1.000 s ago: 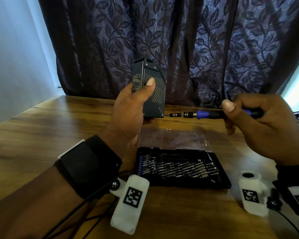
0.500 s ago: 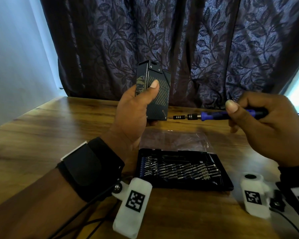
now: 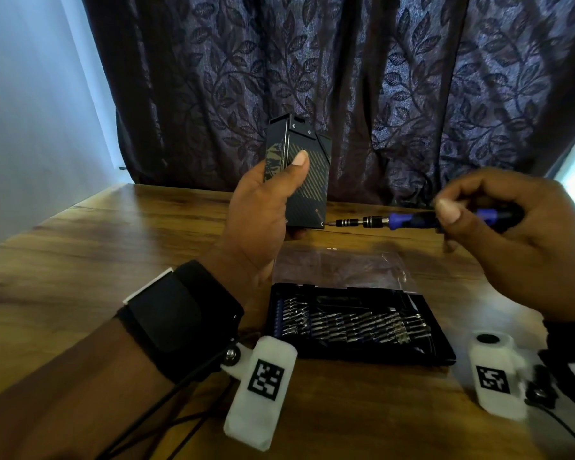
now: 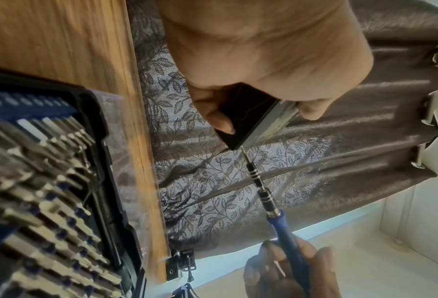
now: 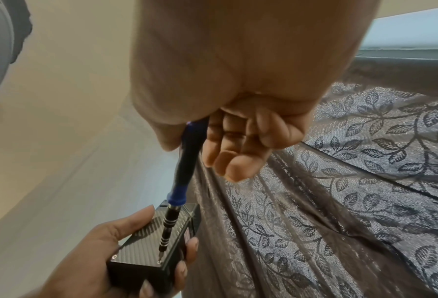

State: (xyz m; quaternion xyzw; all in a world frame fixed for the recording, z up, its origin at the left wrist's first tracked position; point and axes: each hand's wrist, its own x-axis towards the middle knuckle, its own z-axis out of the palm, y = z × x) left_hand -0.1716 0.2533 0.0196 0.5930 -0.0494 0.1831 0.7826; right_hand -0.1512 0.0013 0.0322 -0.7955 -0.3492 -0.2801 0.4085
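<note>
The small black case (image 3: 307, 194) with a carbon-weave face stands upright in the air above the tabletop (image 3: 97, 260), clamped in my left grip (image 3: 263, 210): my thumb (image 3: 299, 161) lies flat along its front and my fingers wrap round the back and far edge. My right grip (image 3: 512, 244) is closed on a precision screwdriver (image 3: 395, 221), thumb and forefinger pinching the blue-and-black handle while my other fingers curl loosely beside it. The screwdriver lies nearly level, and its thin bit meets a screw (image 5: 159, 262) in the lower corner of the case's face, on the side toward my right hand. Directly below both hands an open bit set (image 3: 356, 323) rests on the tabletop, rows of steel bits in a black tray, its clear lid (image 3: 339, 267) folded back flat on the far side. A dark curtain (image 3: 379, 94) with a leaf pattern hangs behind the tabletop's far edge.
</note>
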